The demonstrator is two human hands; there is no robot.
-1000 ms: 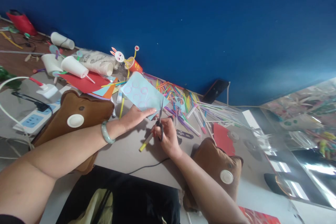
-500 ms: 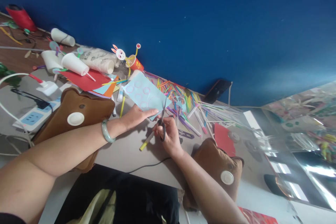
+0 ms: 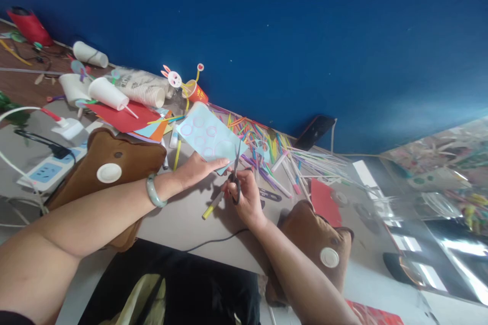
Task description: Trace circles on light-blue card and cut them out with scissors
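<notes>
Between the thumb and fingers of my left hand (image 3: 200,169) is a light blue sheet of paper (image 3: 204,134) with several pink circles drawn on it. My right hand (image 3: 247,195) grips a pair of dark-handled scissors (image 3: 237,162), fingers in the loops and blades pointing up. The blades lie at the right part of the sheet; whether they are cutting into it I cannot tell. Below the hands a marker with a yellow end (image 3: 208,212) rests on the table (image 3: 179,226). My left fingers are partly hidden behind the paper.
Many coloured sticks (image 3: 274,142) lie along the blue wall. White paper cups (image 3: 109,92), red paper (image 3: 127,116) and a power strip (image 3: 48,167) are at left. Brown cushions (image 3: 143,155) flank my arms. A red cup (image 3: 199,93) with a rabbit figure is behind the sheet.
The blue sheet has tilted and shifted very slightly to the left. Both hands and the scissors are almost where they were.
</notes>
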